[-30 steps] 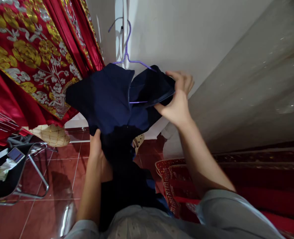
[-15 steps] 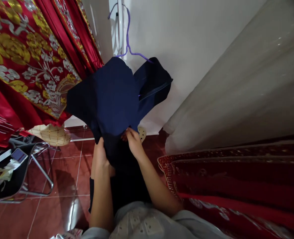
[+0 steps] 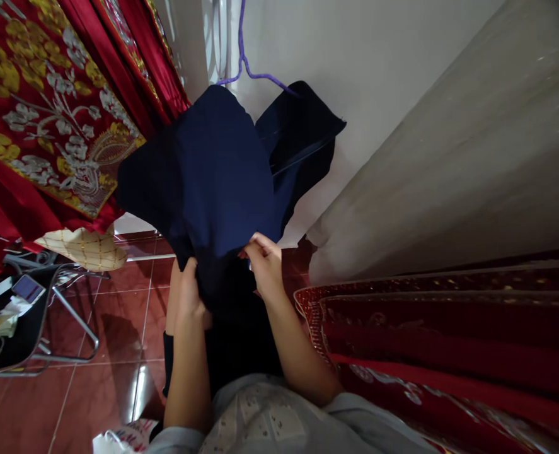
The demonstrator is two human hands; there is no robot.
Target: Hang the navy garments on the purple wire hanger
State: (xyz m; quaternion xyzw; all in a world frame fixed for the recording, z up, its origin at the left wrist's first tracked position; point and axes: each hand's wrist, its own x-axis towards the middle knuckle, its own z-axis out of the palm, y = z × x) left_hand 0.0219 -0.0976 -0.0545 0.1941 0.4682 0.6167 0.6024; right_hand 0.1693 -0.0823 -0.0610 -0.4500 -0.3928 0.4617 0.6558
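A dark navy garment (image 3: 227,164) hangs in front of me on a purple hanger (image 3: 242,60); its exact kind is unclear. A dark strip, perhaps a zip or an edge, runs across its right part. My left hand (image 3: 188,290) is closed on the lower left edge of the cloth, thumb on top, the other fingers partly hidden. On the lower right edge, my right hand (image 3: 264,258) pinches the fabric between thumb and fingers. Between the hands the cloth sags in dark folds.
Red embroidered cloth (image 3: 71,107) hangs at the left. Below it stands a black folding chair (image 3: 47,315) bearing a phone (image 3: 28,288) and papers. A pale curtain (image 3: 425,164) slopes down the right side, above more red cloth (image 3: 425,334). The floor (image 3: 118,328) is red tile.
The view has tipped slightly down, so the hanger's hook is out of sight. My right hand has shifted a little rightward along the garment; the left keeps its hold.
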